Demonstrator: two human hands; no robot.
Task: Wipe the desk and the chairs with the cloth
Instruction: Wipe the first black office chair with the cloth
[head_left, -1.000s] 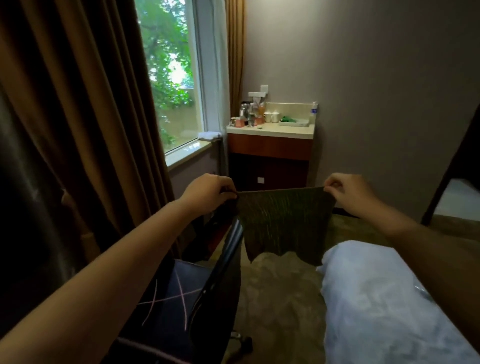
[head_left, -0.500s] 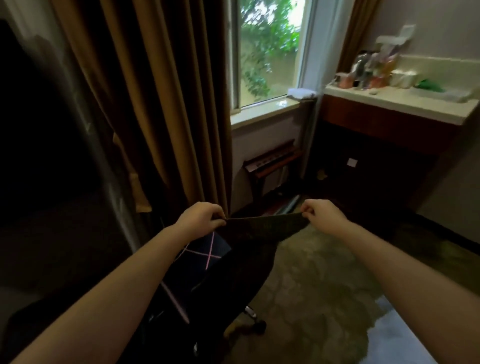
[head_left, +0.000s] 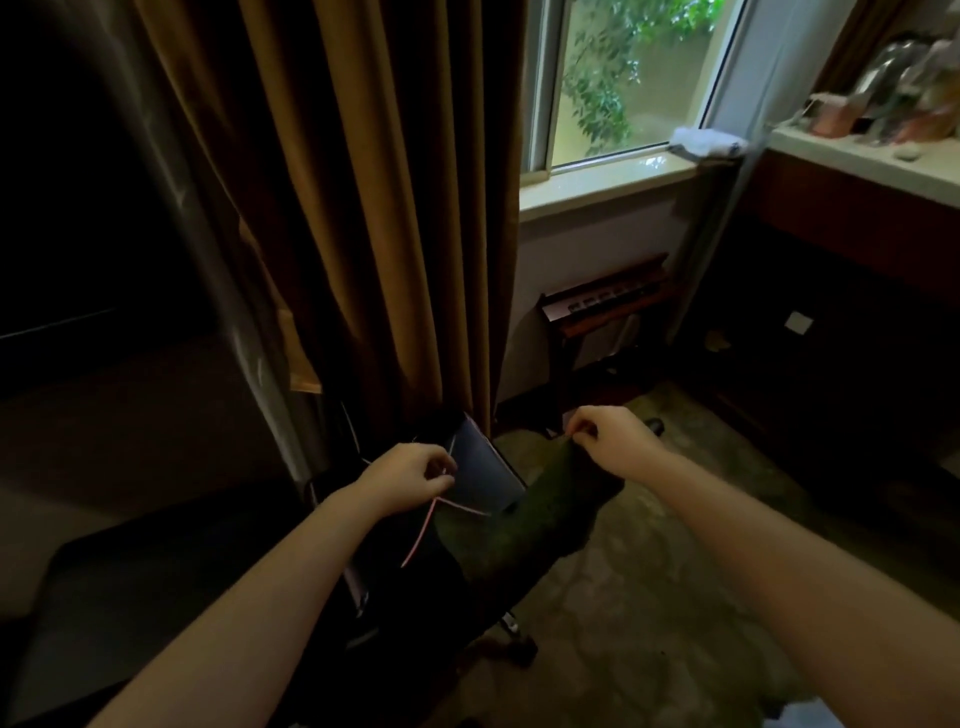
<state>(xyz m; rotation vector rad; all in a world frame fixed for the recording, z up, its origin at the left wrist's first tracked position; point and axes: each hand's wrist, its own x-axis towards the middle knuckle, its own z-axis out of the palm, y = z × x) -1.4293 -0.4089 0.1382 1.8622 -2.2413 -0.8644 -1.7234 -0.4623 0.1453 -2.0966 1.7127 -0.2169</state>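
Observation:
A dark green cloth (head_left: 540, 514) hangs low between my hands and sags onto a black office chair (head_left: 483, 470) with thin pink lines across its dark blue panel. My right hand (head_left: 610, 441) pinches the cloth's upper right corner. Left of it, my left hand (head_left: 410, 480) has thumb and fingers curled in a pinch just above the cloth's left end, over the chair. The chair's lower part is lost in shadow.
A brown curtain (head_left: 363, 208) hangs right behind the chair. The window sill (head_left: 597, 182) with a white rag (head_left: 706, 143) is at the upper right, beside a counter (head_left: 872, 166) crowded with bottles. A low wooden rack (head_left: 602, 306) stands under the window. Carpet lies to the right.
The view swung left and down towards the chair. Both hands lowered the cloth from stretched out in the air down onto the chair, and it now sags instead of hanging taut.

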